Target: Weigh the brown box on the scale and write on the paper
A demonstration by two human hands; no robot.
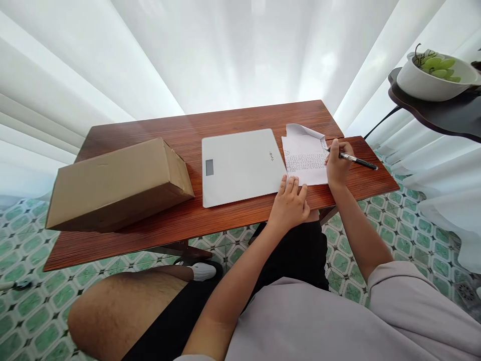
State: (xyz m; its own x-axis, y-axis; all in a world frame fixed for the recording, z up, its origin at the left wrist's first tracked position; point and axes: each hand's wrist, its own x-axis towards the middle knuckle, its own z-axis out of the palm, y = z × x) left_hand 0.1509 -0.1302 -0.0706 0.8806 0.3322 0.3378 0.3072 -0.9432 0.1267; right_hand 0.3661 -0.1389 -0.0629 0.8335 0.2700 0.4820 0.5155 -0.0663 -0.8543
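My right hand [339, 159] is closed around a black pen [358, 161], its tip at the right edge of a sheet of paper [306, 173]. Rows of small handwriting cover part of the sheet, and its top edge curls over. My left hand [290, 200] lies with fingers stretched out over the paper's lower left corner and the table's front edge. Just left of the paper is a flat white digital scale [240, 170] with a small grey display, lying on the wooden table.
A closed cardboard box [116, 180] stands on the left of the wooden table [221, 119]. At the upper right, a dark shelf [417, 108] bears a white bowl [432, 89] with green grapes [438, 65]. White curtains [240, 55] hang behind the table.
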